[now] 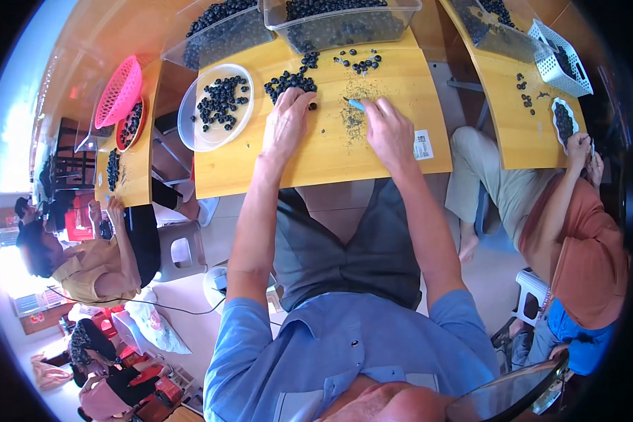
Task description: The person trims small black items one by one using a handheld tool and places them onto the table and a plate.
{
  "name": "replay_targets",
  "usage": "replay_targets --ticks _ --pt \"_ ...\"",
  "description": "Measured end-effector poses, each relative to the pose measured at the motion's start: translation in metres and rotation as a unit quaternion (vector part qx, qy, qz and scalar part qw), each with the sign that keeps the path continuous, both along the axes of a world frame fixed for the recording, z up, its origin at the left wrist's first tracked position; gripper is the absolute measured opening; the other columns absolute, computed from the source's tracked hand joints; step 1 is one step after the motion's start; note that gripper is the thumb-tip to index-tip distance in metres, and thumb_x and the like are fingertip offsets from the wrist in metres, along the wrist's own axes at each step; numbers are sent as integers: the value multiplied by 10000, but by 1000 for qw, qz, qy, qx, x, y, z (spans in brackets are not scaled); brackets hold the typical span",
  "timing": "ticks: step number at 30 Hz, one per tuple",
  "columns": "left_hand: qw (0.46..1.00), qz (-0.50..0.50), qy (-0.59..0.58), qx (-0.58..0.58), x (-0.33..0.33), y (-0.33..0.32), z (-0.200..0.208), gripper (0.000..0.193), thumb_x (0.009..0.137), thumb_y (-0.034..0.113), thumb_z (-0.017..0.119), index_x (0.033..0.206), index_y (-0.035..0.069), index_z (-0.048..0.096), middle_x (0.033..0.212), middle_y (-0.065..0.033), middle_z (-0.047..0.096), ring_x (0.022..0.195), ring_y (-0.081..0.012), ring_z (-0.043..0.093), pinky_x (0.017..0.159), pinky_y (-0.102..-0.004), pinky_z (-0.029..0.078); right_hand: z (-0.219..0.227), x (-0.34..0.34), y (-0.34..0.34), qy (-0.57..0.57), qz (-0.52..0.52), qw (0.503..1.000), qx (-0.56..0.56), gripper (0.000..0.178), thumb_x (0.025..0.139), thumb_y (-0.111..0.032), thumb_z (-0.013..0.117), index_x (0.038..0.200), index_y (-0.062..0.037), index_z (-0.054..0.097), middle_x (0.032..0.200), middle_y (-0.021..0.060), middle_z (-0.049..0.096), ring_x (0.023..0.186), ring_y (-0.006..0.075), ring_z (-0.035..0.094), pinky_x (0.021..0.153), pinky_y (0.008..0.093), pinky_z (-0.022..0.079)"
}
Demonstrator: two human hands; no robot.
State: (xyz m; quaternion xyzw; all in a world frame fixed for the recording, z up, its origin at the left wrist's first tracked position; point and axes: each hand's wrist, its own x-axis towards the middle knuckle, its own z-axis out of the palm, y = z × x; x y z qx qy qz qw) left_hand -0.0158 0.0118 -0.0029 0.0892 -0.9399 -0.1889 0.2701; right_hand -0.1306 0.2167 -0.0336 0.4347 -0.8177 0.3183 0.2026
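Observation:
My right hand (388,133) is closed around a small tool with a light-blue handle (356,104) and a thin dark tip, pointing left over dark crumbs (353,119) scattered on the yellow table (260,179). My left hand (286,125) has its fingers curled together at the near edge of a loose pile of dark round beads (280,83). One dark bead (312,106) shows right at its fingertips. Left of that hand stands a round clear plastic tub (190,123), its bottom partly covered with dark beads.
Two clear bins (341,32) (221,42) full of dark beads stand along the far edge. A small bead group (364,65) lies beyond the crumbs, and a white label (423,145) at the right. People work at side tables, with a pink basket (119,91) and a white basket (559,60).

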Motion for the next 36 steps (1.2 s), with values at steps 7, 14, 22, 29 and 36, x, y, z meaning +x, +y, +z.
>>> replay_targets --ticks 7,14,22,29,36 --pt "995 -1 -95 20 4 -6 -9 269 894 -29 651 1141 46 728 1087 -138 668 1062 -360 649 934 -424 544 3 2 -2 -6 -2 1000 -8 317 792 0 714 1099 -75 693 946 71 618 854 277 700 698 417 584" --pt "996 17 -37 78 4 -1 -12 199 924 4 687 1119 21 721 1052 -155 686 1046 -369 669 902 -435 550 4 2 -2 -4 4 1000 10 331 787 8 711 1108 -70 685 938 69 621 853 272 701 702 419 585" --pt "988 26 -81 130 1 2 -8 233 885 49 764 1117 38 742 976 -146 705 863 -304 719 788 -385 579 3 1 -2 -1 4 1000 17 340 782 22 709 1111 -62 680 923 74 620 844 272 700 700 419 584" --pt "943 49 -11 330 -12 29 -17 222 903 86 795 1109 16 753 936 -65 761 828 -127 719 780 -286 576 6 2 -1 17 5 1000 9 340 780 13 715 1108 -70 688 919 66 630 841 261 701 703 403 584" --pt "926 75 51 368 -15 48 -26 218 896 62 803 1097 3 744 930 -37 742 816 -72 664 767 -246 554 5 4 -2 29 9 999 15 348 789 -6 718 1127 -87 695 890 52 623 828 236 698 694 382 579"
